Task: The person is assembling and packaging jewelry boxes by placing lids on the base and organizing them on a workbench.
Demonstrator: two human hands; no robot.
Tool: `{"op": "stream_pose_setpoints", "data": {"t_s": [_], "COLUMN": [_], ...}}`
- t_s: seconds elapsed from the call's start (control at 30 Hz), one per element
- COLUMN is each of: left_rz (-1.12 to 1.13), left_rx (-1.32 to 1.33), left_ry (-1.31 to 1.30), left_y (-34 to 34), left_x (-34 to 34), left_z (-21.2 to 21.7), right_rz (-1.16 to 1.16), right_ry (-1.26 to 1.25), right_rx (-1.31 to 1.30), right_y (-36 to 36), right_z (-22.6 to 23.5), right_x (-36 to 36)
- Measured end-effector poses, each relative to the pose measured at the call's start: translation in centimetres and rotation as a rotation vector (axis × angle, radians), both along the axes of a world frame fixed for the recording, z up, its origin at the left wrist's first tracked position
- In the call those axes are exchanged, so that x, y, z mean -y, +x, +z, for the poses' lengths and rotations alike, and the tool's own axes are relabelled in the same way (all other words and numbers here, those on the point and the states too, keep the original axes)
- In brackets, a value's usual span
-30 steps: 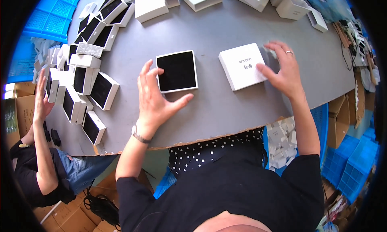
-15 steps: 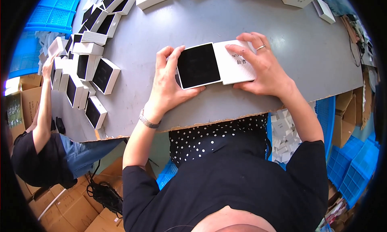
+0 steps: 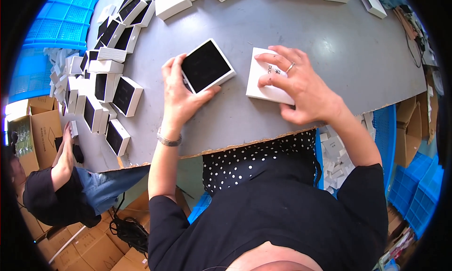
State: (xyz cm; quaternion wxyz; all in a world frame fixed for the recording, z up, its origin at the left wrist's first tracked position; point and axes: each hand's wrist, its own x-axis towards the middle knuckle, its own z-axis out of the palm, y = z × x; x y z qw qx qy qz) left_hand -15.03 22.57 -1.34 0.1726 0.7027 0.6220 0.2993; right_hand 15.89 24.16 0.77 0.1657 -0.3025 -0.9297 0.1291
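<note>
Head view of a bench worker at a grey table (image 3: 329, 45). The left hand (image 3: 181, 94) is gripping a shallow white box base with a black insert (image 3: 207, 66), thumb along its near edge and fingers curling round its left corner, tilting it slightly off the table surface near the table's middle. The right hand (image 3: 301, 85) is lying spread and flat, palm down, on a white square lid (image 3: 266, 78), pressing it against the table just to the right of the base; the two parts are lying apart, not touching. Both pieces are judged to be light, stiff paperboard with smooth faces that are likely sliding easily on the table; the thin walls would dent under a hard pinch, so the outer edges and corners are offering the safest hold, and the dark insert is best left untouched. A crowd of similar open boxes (image 3: 106, 89) is standing at the table's left end, beside another person's arm (image 3: 63, 160).
</note>
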Motion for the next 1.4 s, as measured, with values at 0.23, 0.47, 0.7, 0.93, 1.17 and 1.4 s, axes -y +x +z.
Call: {"op": "stream_pose_setpoints", "data": {"t_s": [0.23, 0.47, 0.7, 0.93, 1.17, 1.4], "left_rz": [-0.239, -0.291, -0.311, -0.328, -0.329, 0.438], "left_rx": [0.042, 0.016, -0.078, 0.18, 0.641, -0.611], "left_ry": [-0.064, -0.077, -0.058, -0.056, -0.025, 0.262], "left_y": [1.7, 1.7, 2.2, 2.6, 7.8, -8.7], "left_x": [1.0, 1.8, 1.2, 1.4, 1.0, 3.1], "left_z": [0.5, 0.5, 0.8, 0.5, -2.2, 0.6], "right_rz": [-0.054, 0.138, 0.146, 0.152, 0.034, -0.258], "right_ry": [0.016, -0.092, -0.092, -0.06, -0.056, 0.083], "right_rx": [-0.145, -0.27, -0.339, -0.259, -0.291, 0.362], "right_y": [0.2, 0.2, 0.4, -2.0, -3.4, 2.3], "right_z": [-1.6, -1.9, -2.4, -1.9, -1.5, 4.6], "right_x": [-0.7, -1.9, -1.9, -2.1, -0.6, -3.6]}}
